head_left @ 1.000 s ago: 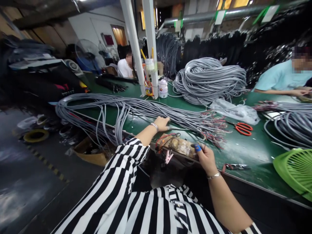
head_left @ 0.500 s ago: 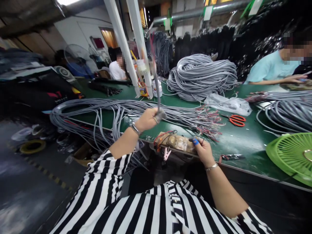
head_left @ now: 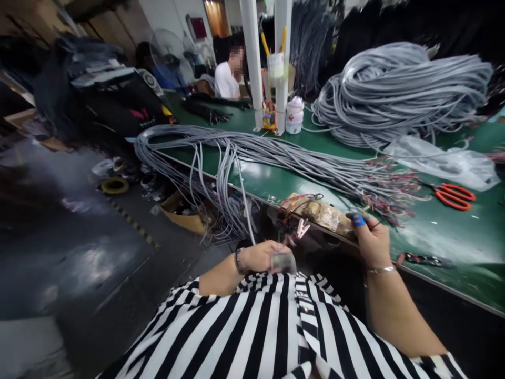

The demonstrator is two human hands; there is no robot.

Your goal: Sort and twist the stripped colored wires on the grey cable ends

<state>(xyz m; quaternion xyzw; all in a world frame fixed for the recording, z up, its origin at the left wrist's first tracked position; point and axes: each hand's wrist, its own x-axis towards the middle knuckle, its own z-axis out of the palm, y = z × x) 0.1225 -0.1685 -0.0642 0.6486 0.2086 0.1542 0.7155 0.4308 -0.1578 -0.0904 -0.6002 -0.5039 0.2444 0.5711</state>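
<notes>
My left hand is closed low in front of my striped shirt, its fingertips smeared by motion and seemingly wrapped in something grey. A grey cable runs down into it from the hanging loops. At the bench edge my right hand, blue tape round its thumb, is pinched at the right end of a tape-wrapped block. A dark tip shows at those fingers; what they hold is unclear. Red and black wires lie at the block's left end, and a pink clip hangs below.
A long bundle of grey cables with stripped red and white ends lies across the green bench. Behind are a large cable coil and a plastic bag. Orange-handled scissors lie right. A person sits beyond the posts.
My left hand has dropped from above the bench to my body, with a cable now trailing back to the loops. My right hand stays at the block. The view has swung left and down.
</notes>
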